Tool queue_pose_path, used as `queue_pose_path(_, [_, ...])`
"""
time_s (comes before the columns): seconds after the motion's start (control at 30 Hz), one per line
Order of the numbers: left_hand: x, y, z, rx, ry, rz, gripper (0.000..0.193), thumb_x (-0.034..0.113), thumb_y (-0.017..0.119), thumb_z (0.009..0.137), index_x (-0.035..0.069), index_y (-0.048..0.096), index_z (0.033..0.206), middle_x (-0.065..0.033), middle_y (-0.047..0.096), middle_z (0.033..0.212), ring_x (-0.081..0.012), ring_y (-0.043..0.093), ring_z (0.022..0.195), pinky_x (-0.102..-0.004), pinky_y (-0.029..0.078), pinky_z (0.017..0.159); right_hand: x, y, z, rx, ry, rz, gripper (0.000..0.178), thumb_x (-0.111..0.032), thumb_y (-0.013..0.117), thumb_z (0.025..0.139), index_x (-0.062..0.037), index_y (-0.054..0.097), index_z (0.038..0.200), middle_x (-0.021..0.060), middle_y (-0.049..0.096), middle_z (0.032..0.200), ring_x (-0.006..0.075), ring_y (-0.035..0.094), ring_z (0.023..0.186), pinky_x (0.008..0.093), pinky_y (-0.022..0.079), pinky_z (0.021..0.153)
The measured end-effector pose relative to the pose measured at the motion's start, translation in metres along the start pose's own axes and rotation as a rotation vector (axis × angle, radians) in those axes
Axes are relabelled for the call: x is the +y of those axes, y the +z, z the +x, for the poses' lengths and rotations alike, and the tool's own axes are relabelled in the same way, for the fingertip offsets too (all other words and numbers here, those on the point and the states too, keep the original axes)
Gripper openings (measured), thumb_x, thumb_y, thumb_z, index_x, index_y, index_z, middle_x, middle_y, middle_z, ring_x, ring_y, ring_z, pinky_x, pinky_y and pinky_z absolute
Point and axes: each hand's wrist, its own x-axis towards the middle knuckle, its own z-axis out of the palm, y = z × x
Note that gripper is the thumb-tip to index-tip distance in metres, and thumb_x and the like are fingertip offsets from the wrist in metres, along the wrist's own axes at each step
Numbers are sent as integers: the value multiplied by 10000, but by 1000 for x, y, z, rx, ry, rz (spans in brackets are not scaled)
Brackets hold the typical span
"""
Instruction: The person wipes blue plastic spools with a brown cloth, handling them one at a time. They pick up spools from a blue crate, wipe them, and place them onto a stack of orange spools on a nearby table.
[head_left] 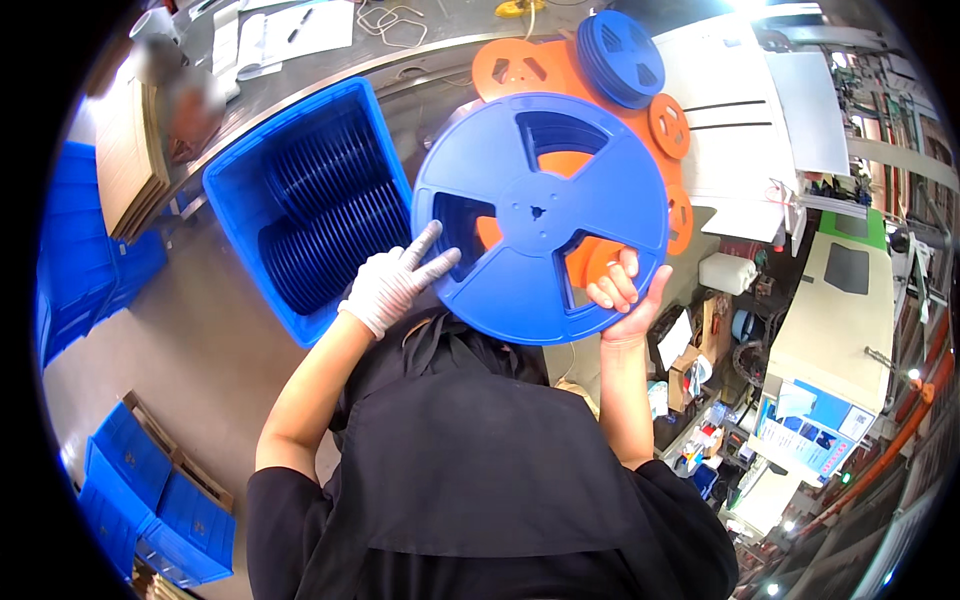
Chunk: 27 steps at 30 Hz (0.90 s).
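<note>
A large blue plastic reel (500, 205) with three wide cutouts is held up in front of me, its flat face turned toward my view. My bare right hand (630, 302) grips its lower right rim, fingers curled through a cutout and thumb along the outer edge. At the left rim, my left hand (383, 287) in a white glove has two fingers stretched apart across the reel's edge and cutout; its thumb cannot be made out. Just left of the reel, a blue bin (222, 190) holds several dark blue reels (330, 225) standing on edge in two rows.
Behind the held reel lie orange reels (510, 66) and a stack of blue reels (622, 58). Papers and a pen rest on the grey bench (385, 55). Cardboard sheets (130, 160) stand at far left, blue crates (165, 500) lower left, a beige machine (835, 310) at right.
</note>
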Motion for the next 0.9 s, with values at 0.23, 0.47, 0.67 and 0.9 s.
queue_pose_path(0.23, [9,-23,-3,27,16,101,381,92,586,742,116,597,1122,-86,535,1325,-206,596,669,-339,529,570,6,-5,3,-60,21,51,455,-535,548,911,-95,435,899,-79,324,520,37,310,414,242,353,542])
queue_pose_path(0.47, [7,-17,-26,146,-104,-367,343,113,614,759,100,588,1101,-140,590,1238,-269,645,827,-355,544,696,16,34,17,322,-68,-316,584,-616,455,912,-56,492,1074,19,492,713,155,508,643,331,457,642])
queue_pose_path(0.67, [-8,-3,-65,291,-614,-1875,205,176,642,893,71,597,1062,-131,643,1083,-226,612,1033,-362,475,935,19,-6,20,256,-6,-327,524,-587,461,921,-86,562,1037,21,502,724,167,483,658,338,458,668])
queue_pose_path(0.9, [-8,1,-98,548,-775,-2330,230,173,668,871,55,595,1054,-132,644,1075,-260,608,1051,-403,471,967,13,-23,4,304,-4,-243,508,-558,459,937,-71,572,1026,10,480,713,135,441,625,300,432,655])
